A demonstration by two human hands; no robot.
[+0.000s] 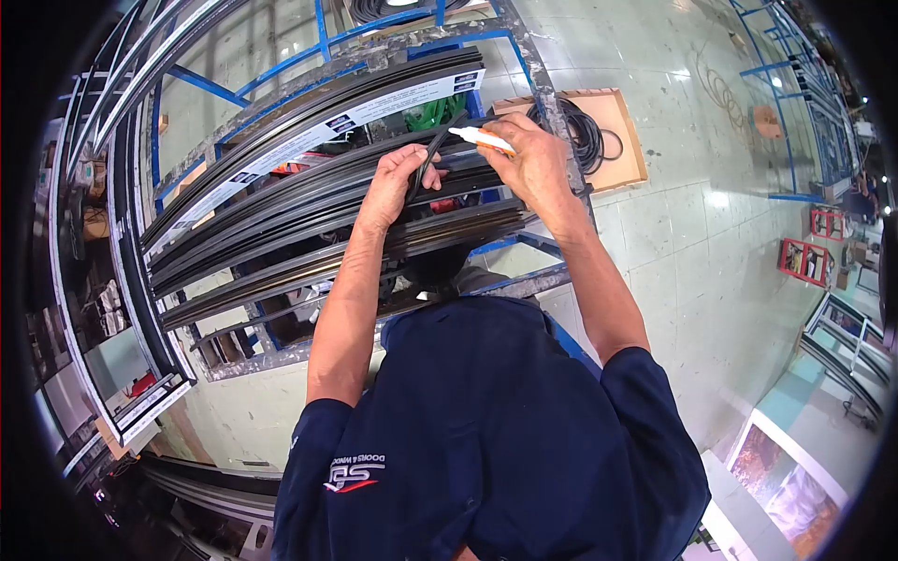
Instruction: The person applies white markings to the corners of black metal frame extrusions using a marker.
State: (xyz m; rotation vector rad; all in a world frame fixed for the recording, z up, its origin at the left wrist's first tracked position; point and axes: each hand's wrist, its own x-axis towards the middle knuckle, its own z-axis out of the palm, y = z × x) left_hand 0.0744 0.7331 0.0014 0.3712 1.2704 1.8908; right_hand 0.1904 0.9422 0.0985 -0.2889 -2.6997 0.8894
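My left hand (pixel 395 185) is closed around a black rubber strip (pixel 434 151), pinching it between thumb and fingers so its end points up and to the right. In my right hand (pixel 533 164) is a small white and orange glue bottle (pixel 486 140), its pointed white nozzle aimed left, right at the strip's upper end. Both hands are over a bundle of long dark profiles (pixel 309 201) lying across a blue metal frame (pixel 323 58). A white printed label strip (pixel 318 136) runs along the farther profiles.
To the right of the frame, a cardboard box (pixel 636 159) on the tiled floor holds a black coil (pixel 586 140). Tall metal frames (pixel 122 252) stand at the left. Farther right are red crates (pixel 804 262) and another blue rack (pixel 790 122).
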